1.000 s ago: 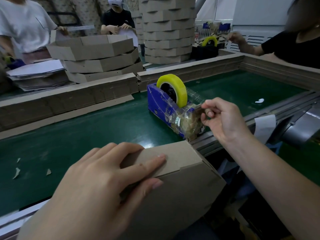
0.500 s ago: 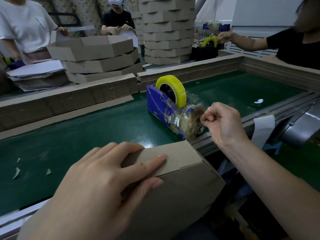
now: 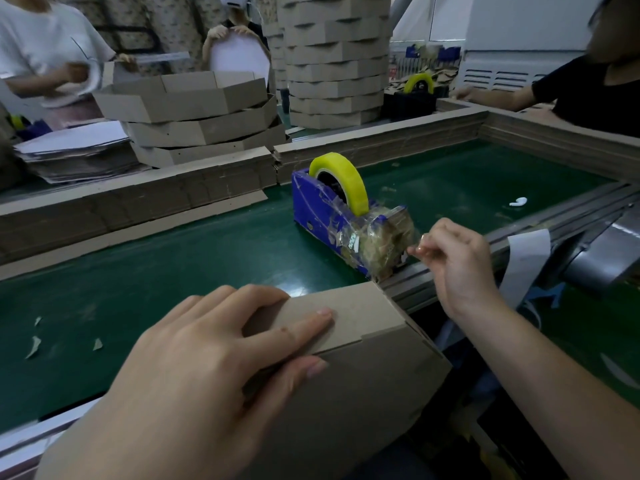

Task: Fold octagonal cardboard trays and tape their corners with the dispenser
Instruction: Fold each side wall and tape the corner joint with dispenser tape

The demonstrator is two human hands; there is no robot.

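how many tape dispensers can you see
2: a blue tape dispenser on the green belt by the right hand, and a black tape dispenser behind the far cardboard wall. A yellow shape at the left edge may be a third, mostly hidden.

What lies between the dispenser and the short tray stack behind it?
In the head view, a low cardboard wall separates the dispenser from the short tray stack, with a stretch of green belt on the dispenser's side.

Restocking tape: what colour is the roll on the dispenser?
Yellow roll on the blue dispenser, head view.
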